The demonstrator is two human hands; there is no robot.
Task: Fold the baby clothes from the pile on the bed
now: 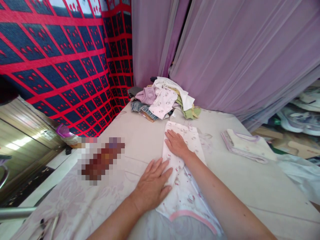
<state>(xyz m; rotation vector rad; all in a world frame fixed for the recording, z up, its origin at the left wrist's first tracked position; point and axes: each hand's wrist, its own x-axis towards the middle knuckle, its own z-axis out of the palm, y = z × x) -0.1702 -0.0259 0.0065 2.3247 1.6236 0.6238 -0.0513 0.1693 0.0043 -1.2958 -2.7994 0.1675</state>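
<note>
A small white printed garment with a pink hem (186, 196) lies lengthwise on the pale bed sheet (140, 140) in front of me. My left hand (153, 185) lies flat with its fingers stretched out on the garment's left edge, near its middle. My right hand (176, 143) presses flat on the garment's far part, fingers spread. Neither hand grips anything.
A heap of small mixed clothes (163, 98) sits at the bed's far end. A folded white piece with purple trim (246, 145) lies to the right. A red-and-blue patterned blanket (62, 56) hangs on the left, purple curtains (225, 53) behind. A blurred patch (101, 160) lies left.
</note>
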